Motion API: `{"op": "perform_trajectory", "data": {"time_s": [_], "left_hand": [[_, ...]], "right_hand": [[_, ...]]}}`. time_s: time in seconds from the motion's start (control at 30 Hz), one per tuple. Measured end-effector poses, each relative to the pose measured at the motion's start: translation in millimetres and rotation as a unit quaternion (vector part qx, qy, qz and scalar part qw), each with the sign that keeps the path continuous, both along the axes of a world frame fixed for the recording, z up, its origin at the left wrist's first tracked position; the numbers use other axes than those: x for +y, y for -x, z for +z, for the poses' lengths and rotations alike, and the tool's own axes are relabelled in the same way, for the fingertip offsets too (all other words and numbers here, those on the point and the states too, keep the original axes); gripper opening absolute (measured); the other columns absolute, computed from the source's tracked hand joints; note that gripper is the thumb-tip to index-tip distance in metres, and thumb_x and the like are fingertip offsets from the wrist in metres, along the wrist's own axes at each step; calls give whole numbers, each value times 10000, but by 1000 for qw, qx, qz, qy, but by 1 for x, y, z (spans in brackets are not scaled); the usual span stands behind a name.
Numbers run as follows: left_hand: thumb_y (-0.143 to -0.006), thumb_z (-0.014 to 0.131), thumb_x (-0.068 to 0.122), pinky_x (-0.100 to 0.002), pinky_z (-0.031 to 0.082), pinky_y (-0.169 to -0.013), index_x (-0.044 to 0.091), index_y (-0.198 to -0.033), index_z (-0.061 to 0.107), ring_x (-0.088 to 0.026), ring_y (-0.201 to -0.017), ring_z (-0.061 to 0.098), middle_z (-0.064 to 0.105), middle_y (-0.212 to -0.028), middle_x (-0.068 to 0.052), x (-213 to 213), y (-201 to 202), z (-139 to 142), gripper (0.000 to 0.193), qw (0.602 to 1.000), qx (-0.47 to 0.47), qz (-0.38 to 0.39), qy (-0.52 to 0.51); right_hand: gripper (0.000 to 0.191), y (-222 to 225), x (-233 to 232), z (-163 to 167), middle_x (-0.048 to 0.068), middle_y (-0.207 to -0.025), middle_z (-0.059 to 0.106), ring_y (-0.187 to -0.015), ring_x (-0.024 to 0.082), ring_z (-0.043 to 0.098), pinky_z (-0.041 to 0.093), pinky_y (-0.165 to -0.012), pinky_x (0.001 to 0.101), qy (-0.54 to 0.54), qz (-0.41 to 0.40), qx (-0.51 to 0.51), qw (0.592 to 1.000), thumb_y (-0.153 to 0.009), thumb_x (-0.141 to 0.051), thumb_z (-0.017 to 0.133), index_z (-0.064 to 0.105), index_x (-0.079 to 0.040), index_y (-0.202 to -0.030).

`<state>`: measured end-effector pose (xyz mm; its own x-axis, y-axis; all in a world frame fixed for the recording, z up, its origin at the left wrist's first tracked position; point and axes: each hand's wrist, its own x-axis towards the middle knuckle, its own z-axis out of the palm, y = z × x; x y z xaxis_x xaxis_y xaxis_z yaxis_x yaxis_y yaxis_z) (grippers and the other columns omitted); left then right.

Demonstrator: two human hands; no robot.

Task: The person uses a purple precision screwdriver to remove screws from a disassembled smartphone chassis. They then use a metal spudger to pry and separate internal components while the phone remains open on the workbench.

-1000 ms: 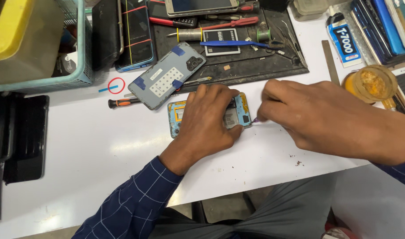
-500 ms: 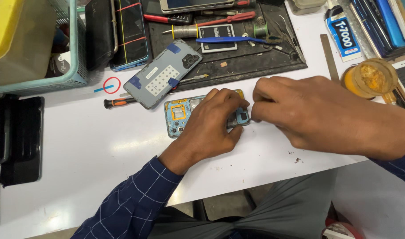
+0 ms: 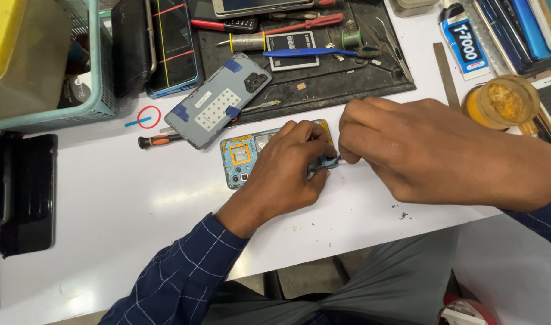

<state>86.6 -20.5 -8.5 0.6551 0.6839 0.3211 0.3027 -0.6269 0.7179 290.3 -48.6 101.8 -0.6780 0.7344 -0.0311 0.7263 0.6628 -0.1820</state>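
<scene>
Left hand (image 3: 290, 171) clamps opened phone (image 3: 245, 157) flat near tabletop front edge; right hand (image 3: 420, 150) pinches closed at phone's end, pinched item hidden; back cover (image 3: 224, 99) just behind.

At frame centre, the left hand (image 3: 287, 171) presses down on an opened blue phone (image 3: 242, 157) while the right hand (image 3: 420, 150) pinches at its right end on the white table (image 3: 107, 204).

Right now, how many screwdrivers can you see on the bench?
2. One small black and orange screwdriver lies on the white table left of the opened phone. One silver-handled screwdriver lies on the black mat. Others may be hidden among the tools.
</scene>
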Motion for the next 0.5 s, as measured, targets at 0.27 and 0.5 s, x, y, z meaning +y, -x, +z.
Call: {"op": "perform_trajectory", "data": {"time_s": [0.27,0.5], "left_hand": [[-733,770,64,-397,494,-943,40,-982,758,-287,-1044,580,636,-1117,-79,0,0,-1,251,1000,11,-1,2],[-736,756,54,-393,496,-943,52,-987,770,-270,-1043,583,626,-1096,-69,-1,0,0,251,1000,10,-4,6]], "right_hand": [[311,5,3,8,4,-941,626,-821,198,696,566,-628,350,35,-91,-294,951,-997,-453,567,589,-148,-1052],[222,-4,2,-4,43,-877,623,-782,233,698,525,-513,353,-97,76,21,992,-750,-90,653,629,-99,-970]]}}
